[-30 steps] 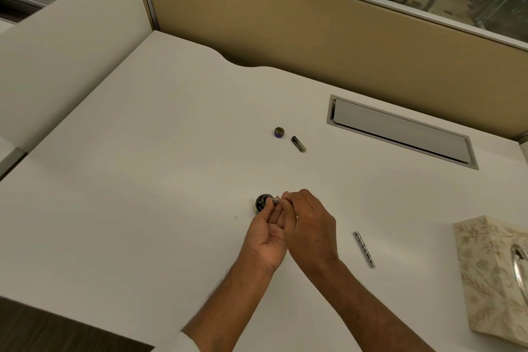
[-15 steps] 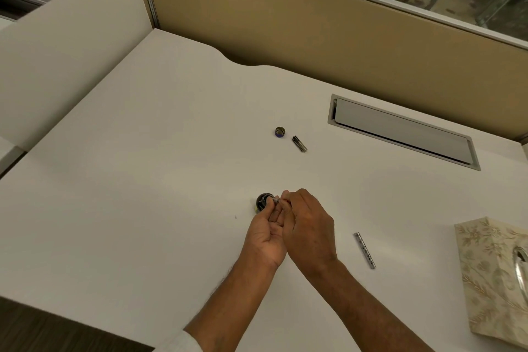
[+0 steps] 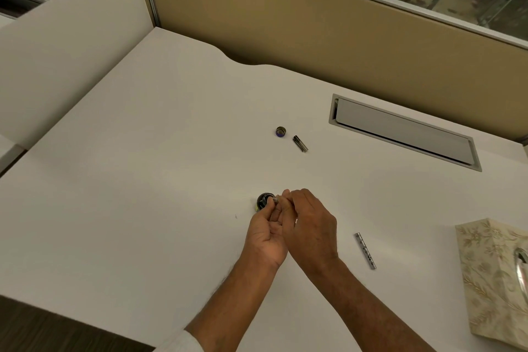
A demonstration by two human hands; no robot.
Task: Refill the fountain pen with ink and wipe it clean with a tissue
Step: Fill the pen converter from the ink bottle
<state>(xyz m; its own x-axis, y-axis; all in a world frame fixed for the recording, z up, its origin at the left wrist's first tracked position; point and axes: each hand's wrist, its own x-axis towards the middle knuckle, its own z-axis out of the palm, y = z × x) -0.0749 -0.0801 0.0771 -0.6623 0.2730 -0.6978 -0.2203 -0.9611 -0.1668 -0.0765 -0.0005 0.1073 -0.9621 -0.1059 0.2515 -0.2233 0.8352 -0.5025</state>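
Note:
My left hand [image 3: 267, 233] and my right hand [image 3: 310, 224] meet over the desk, fingertips together, pinching a small silvery pen part [image 3: 275, 199] right beside the dark round ink bottle [image 3: 264, 199]. The part is mostly hidden by my fingers. The bottle's cap [image 3: 281, 131] lies open side up farther back, with a short dark pen piece [image 3: 300, 143] just right of it. A slim silver pen barrel [image 3: 365, 250] lies on the desk to the right of my right wrist. A floral tissue box [image 3: 494, 277] stands at the right edge.
The white desk [image 3: 143, 180] is bounded by a tan partition at the back and a white divider [image 3: 65, 46] on the left. A grey cable hatch [image 3: 403, 131] is set into the desk at the back right.
Both hands stay at the ink bottle with only tiny finger shifts. The view has tilted slightly; nothing on the desk has moved.

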